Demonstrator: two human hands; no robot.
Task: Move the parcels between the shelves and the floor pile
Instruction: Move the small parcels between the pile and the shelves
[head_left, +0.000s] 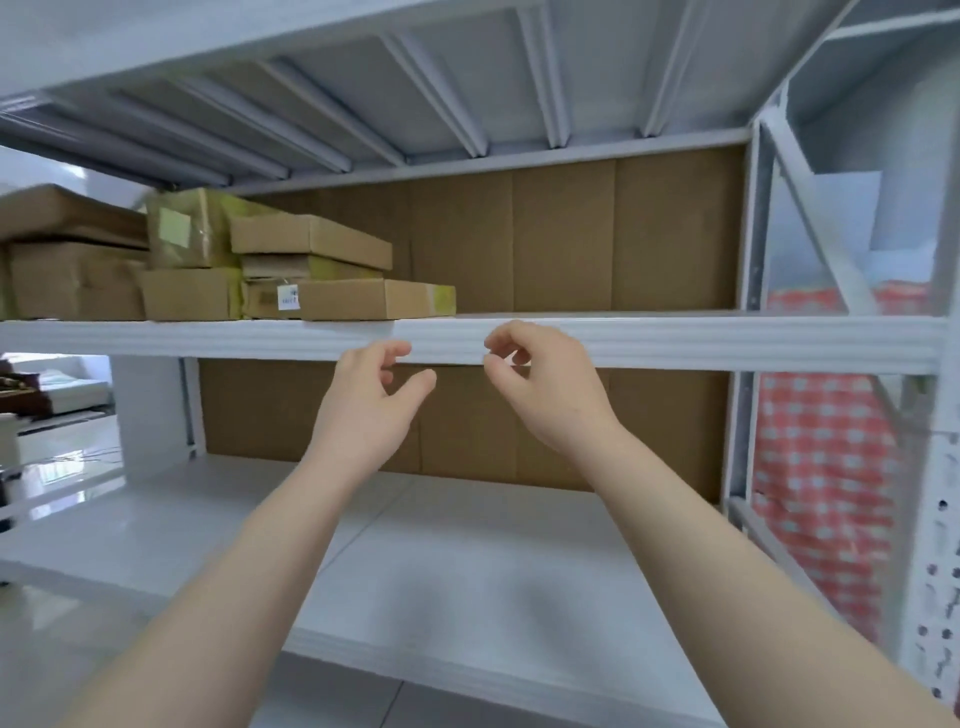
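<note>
Several parcels (291, 270) are stacked at the left end of the upper shelf (675, 340), some flat and brown, one wrapped in yellowish tape; the lowest flat one reaches furthest right, close to the shelf's front rail. The rest of that shelf is bare, and nothing is seen on the lower shelf (467, 561). Both hands are raised in front of the rail, just right of the stack: the left hand (371, 400) and the right hand (545, 384) are held loosely curled with nothing grasped, and no parcel is touched. The floor pile is out of view, so how many parcels remain there cannot be told. Judged from this, the work is partly done, with much shelf space left to be filled or the stack left to be taken down.
</note>
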